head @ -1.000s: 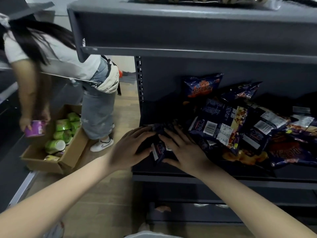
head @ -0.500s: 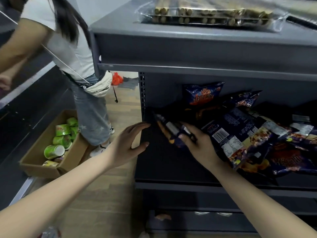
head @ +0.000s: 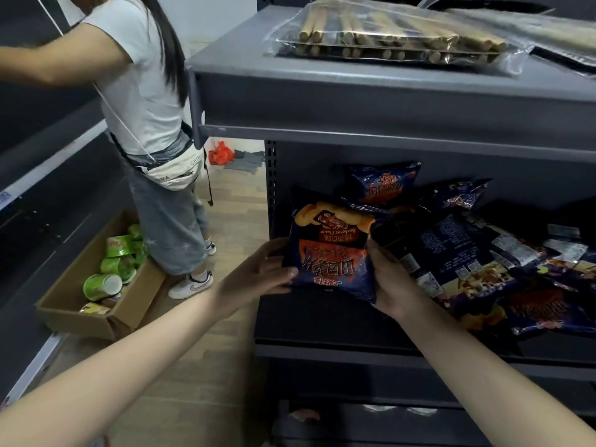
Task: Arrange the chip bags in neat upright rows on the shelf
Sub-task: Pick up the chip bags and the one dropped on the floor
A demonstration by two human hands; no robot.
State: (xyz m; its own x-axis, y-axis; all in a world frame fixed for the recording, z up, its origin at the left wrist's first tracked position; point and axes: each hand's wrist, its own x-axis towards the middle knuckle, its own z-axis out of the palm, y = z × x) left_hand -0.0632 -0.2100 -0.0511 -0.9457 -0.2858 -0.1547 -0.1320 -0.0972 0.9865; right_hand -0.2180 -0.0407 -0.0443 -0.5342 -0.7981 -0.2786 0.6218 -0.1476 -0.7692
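Observation:
A dark blue chip bag (head: 330, 251) with orange print stands upside down at the left end of the grey shelf (head: 322, 321), its front facing me. My left hand (head: 258, 274) grips its left edge and my right hand (head: 392, 282) grips its right edge. Behind it another blue bag (head: 385, 182) leans upright against the back panel. To the right, several more chip bags (head: 477, 269) lie in a loose flat pile, some showing their barcoded backs.
The shelf above (head: 354, 88) carries clear packs of stick snacks (head: 387, 33). Another person (head: 151, 124) stands at the left by an open cardboard box (head: 96, 301) of green cups on the wooden floor. A lower shelf (head: 387, 414) sits below.
The bag was lifted off the shelf by my right hand, turned to face me, and is now held upright between both hands. My left hand closed onto its edge. The view tilted upward.

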